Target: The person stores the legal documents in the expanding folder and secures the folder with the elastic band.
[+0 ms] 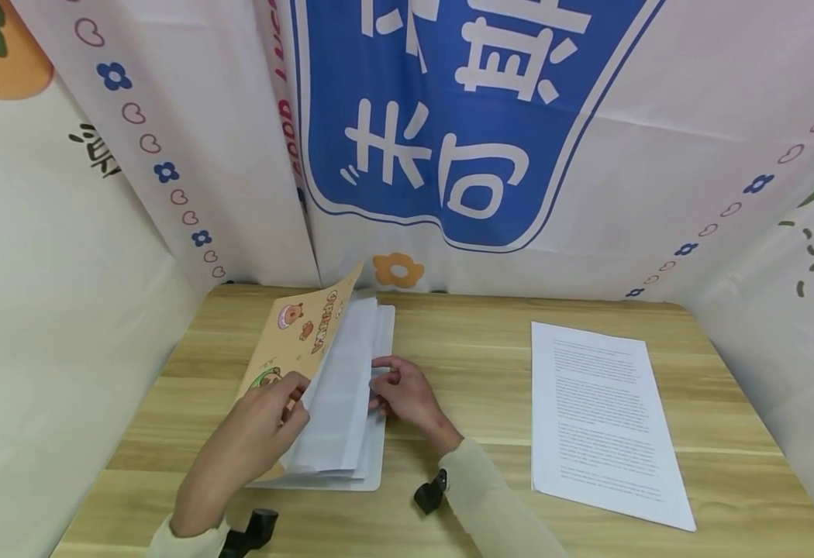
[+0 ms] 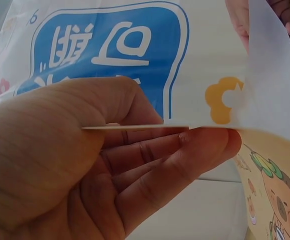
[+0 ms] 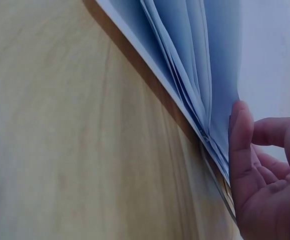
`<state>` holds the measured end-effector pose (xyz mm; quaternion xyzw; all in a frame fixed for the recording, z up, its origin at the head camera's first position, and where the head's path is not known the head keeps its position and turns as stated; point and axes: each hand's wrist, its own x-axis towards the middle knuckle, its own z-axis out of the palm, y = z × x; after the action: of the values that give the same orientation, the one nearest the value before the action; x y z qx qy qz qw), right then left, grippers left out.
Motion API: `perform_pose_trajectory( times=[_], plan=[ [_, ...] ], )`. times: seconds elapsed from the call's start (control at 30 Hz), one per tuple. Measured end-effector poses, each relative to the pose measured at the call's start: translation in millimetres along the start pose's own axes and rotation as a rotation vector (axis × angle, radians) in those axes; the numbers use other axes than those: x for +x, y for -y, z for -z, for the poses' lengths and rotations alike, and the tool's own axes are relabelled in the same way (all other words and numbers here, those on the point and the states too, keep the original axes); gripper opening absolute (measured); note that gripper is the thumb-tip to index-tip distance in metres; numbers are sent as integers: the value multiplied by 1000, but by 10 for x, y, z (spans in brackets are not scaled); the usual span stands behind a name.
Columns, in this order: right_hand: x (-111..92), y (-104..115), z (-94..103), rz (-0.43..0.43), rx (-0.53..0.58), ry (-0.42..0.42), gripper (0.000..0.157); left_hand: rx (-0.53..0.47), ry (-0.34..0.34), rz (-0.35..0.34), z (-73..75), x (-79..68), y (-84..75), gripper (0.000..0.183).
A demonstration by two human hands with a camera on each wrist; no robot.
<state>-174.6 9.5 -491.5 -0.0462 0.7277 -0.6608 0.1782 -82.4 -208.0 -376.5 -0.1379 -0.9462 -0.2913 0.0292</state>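
On left part of wooden table [image 1: 463,333]: open folder [image 1: 373,469]. Left forearm slants up from lower left; left hand [image 1: 265,422] pinches raised orange cover [image 1: 288,337], thumb one side, bent fingers other. Right forearm reaches in from lower right; right hand [image 1: 407,394] at inner sheets' [image 1: 340,380] right edge, fingers bent, fingertip touching; cannot tell whether pinching. Printed pages [image 1: 598,422] well apart, farther right.
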Motion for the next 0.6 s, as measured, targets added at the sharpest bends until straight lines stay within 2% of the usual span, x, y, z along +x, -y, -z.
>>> perform_pose_trajectory(
  times=[0.2,0.6],
  plan=[
    [15,-11,-30,1,44,22,30,-6,-13,-3,-6,3,-2,18],
    [37,13,-60,-12,55,38,29,-10,-4,9,-13,13,-1,18]
  ],
)
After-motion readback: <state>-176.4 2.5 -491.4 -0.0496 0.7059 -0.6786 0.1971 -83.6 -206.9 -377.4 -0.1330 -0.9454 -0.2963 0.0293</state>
